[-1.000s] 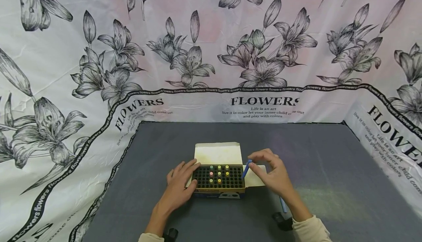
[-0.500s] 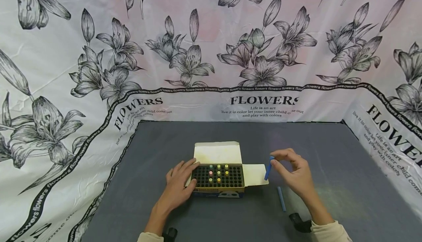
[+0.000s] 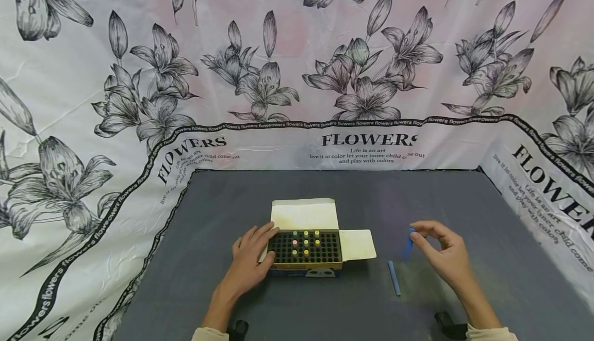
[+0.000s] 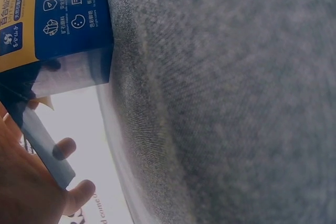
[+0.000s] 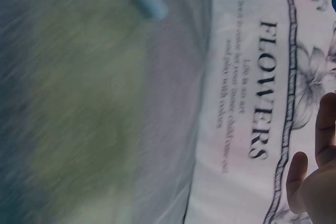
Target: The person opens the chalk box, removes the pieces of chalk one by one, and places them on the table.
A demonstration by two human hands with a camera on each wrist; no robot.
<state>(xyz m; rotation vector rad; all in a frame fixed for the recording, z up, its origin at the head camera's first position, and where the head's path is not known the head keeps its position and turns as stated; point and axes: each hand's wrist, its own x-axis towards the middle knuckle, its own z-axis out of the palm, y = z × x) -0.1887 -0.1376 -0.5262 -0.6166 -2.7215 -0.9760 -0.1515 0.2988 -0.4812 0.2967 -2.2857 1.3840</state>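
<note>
1 blue stick [image 3: 409, 247] in the right fingers [image 3: 428, 226] moved farther from the box [image 3: 292, 270].

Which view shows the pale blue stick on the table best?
The head view: the whole stick shows there, uncovered, lying on the table beside the box. The right wrist view has only a blurred part, cut by the top edge; the left wrist view shows none.

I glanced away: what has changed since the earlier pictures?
The right hand moved right, away from the box, carrying the blue stick past the paler stick. Nothing was let go. The box, the left hand on it and the paler stick stayed put.
</note>
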